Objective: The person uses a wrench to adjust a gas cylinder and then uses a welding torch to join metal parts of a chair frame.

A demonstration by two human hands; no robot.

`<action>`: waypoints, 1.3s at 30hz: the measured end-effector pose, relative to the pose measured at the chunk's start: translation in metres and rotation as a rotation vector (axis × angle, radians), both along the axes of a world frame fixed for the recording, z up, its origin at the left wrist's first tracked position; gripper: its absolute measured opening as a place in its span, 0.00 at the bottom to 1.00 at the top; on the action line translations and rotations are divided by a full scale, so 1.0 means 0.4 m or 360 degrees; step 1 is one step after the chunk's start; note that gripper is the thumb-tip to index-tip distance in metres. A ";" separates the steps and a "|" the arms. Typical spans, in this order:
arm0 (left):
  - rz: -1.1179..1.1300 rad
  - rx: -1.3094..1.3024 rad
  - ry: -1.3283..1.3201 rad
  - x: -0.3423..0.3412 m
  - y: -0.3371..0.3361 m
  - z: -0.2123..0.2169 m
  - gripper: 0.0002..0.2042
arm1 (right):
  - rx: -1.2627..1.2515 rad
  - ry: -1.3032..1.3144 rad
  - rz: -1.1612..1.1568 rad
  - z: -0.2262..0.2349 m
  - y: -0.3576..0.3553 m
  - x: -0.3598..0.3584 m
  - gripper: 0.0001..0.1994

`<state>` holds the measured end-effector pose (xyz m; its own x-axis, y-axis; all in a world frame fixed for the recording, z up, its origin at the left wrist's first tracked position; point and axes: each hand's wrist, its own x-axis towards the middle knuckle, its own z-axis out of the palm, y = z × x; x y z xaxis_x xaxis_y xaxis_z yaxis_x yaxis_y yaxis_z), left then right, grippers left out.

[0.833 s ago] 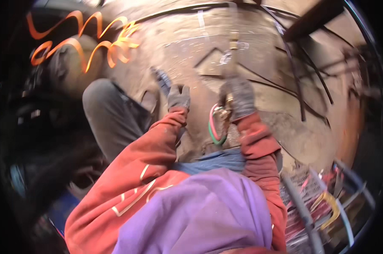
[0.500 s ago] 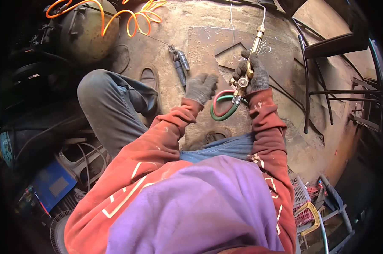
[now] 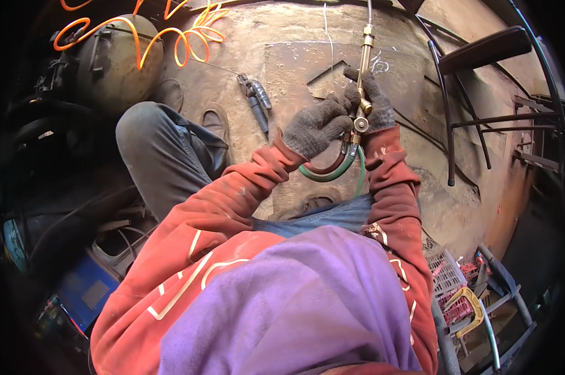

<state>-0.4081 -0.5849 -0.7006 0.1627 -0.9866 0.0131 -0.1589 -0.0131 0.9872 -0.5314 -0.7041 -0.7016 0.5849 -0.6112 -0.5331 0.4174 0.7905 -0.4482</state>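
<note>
The person's right hand (image 3: 373, 103), in a grey knit glove, sits just right of centre in the upper part of the frame with its fingers wrapped shut around the body of a brass torch (image 3: 362, 75). The torch stands nearly upright in the picture, its thin tip running to the top edge, and its valve end lies at the wrist. The left hand (image 3: 317, 128), also gloved, is just left of it, with its fingertips drawn together and pinched on a small round valve knob (image 3: 359, 124) at the lower end of the torch. A red hose (image 3: 326, 167) and a green hose (image 3: 342, 175) loop down from that end in a curve between the two forearms, above the blue jeans. Compared with the frame half a second earlier, both hands sit in much the same part of the picture, but the left hand, then flat and a little apart from the torch, has closed in onto the valve end. The torch has stayed pointed toward the top edge. Behind the hands lies a rusty metal sheet (image 3: 295, 56) with chalk lines and an angular cut-out. A pair of pliers (image 3: 255, 97) rests on it, left of the hands, as before. An orange coiled hose (image 3: 170, 37) runs across the upper left, over a dark tank (image 3: 107, 75). Bent steel bars (image 3: 448, 112) stand at the right, and a blue machine (image 3: 85, 290) shows at the lower left.
</note>
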 end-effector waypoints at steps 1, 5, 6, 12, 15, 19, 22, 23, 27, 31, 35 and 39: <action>0.0059 -0.0077 -0.0041 -0.004 0.003 0.004 0.13 | -0.0002 0.0003 0.0002 -0.005 0.000 -0.001 0.21; 0.0389 0.0644 0.0642 -0.033 -0.004 0.012 0.15 | -0.0077 0.0328 -0.0049 -0.013 0.002 0.019 0.23; 0.0406 0.0700 0.0645 -0.031 -0.006 0.014 0.15 | -0.0073 0.0326 -0.0060 -0.013 0.002 0.021 0.22; 0.0318 0.0789 0.0713 -0.003 -0.020 -0.020 0.15 | -0.0091 0.0326 -0.0129 -0.041 0.002 0.023 0.21; 0.0467 0.0661 0.0261 0.067 -0.021 -0.075 0.22 | -0.0176 0.0539 -0.0068 0.039 0.005 0.011 0.22; 0.1587 0.1030 -0.0726 0.288 -0.010 -0.393 0.35 | -0.0552 0.0587 0.0236 0.072 -0.022 0.010 0.22; 0.1326 0.1406 -0.1090 0.363 0.000 -0.429 0.37 | -0.0782 0.0784 0.0376 0.097 -0.028 -0.036 0.20; 0.1191 0.1434 -0.0925 0.372 0.011 -0.448 0.36 | -0.0824 0.0878 0.0420 0.109 -0.026 -0.060 0.19; 0.0755 0.1664 -0.1046 0.555 0.025 -0.545 0.28 | -0.1048 0.1121 0.0621 0.132 -0.038 -0.096 0.17; 0.0888 0.1711 -0.0972 0.612 0.041 -0.511 0.19 | -0.0992 0.1152 0.0680 0.031 -0.024 -0.153 0.17; 0.0940 0.1258 -0.0713 0.195 0.074 -0.176 0.16 | -0.0675 0.1226 0.0440 -0.064 0.093 -0.317 0.16; 0.0380 0.0455 -0.0605 0.144 0.143 -0.096 0.14 | -0.0663 0.1095 0.0303 -0.113 0.160 -0.271 0.15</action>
<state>-0.3506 -0.5276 -0.7391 0.4196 -0.8954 -0.1492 -0.4646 -0.3531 0.8121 -0.6397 -0.6402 -0.7468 0.3240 -0.7614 -0.5616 -0.1812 0.5326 -0.8267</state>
